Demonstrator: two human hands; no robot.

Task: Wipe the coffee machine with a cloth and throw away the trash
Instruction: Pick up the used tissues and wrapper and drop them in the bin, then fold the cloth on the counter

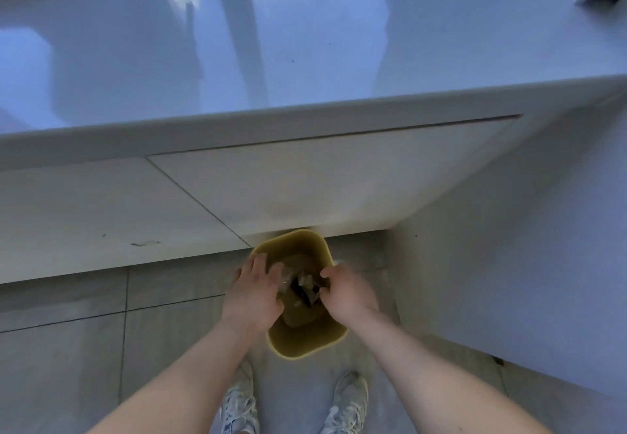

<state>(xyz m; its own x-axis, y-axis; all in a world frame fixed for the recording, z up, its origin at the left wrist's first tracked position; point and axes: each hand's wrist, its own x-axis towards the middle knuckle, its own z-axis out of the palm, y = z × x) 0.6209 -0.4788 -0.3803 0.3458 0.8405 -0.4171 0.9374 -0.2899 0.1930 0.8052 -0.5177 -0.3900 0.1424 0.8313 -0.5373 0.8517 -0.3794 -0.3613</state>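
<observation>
A yellow trash bin [305, 342] stands on the floor against the base of the counter. Both my hands hover over its opening. My left hand [256, 289] is spread flat with straight fingers at the bin's left rim. My right hand [346, 292] has its thumb and fingers curled around the edge of some crumpled trash [303, 286], brownish and clear wrappers, which hangs between the two hands above the bin's bottom. No coffee machine or cloth is in view.
A glossy white countertop [305, 60] fills the upper half, its front edge overhanging white cabinet fronts [271, 189]. A white side panel [509, 264] rises to the right. My two sneakers [346, 403] stand on grey floor tiles just behind the bin.
</observation>
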